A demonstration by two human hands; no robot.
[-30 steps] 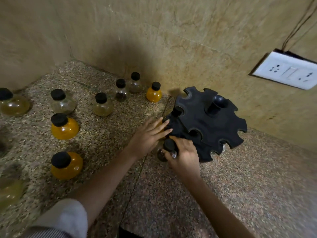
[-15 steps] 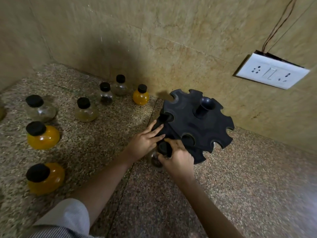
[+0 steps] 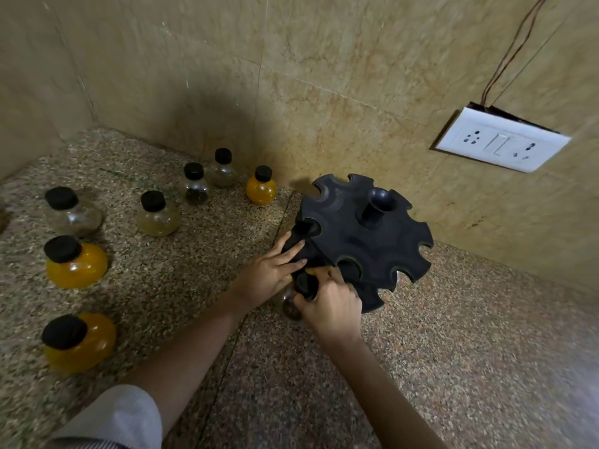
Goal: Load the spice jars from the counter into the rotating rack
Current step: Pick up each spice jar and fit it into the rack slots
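Note:
A black rotating rack (image 3: 363, 238) with notched tiers stands on the granite counter near the back wall. My right hand (image 3: 330, 306) is closed around a black-capped jar (image 3: 304, 285) with dark contents, held at the rack's lower front-left edge. My left hand (image 3: 272, 270) rests with fingers spread against the rack's left side, touching the jar's cap. Loose jars stand to the left: three orange ones (image 3: 261, 189) (image 3: 76, 262) (image 3: 79, 341) and several clear or dark ones (image 3: 157, 213) (image 3: 73, 210) (image 3: 196, 187) (image 3: 223, 168).
A tiled wall runs behind the counter (image 3: 453, 351). A white switch and socket plate (image 3: 500, 140) with loose wires hangs on the wall at the right. A second wall closes the left corner.
The view has shifted so the jars sit further left. Both hands stay at the rack's front-left edge, the right hand still holding the jar there.

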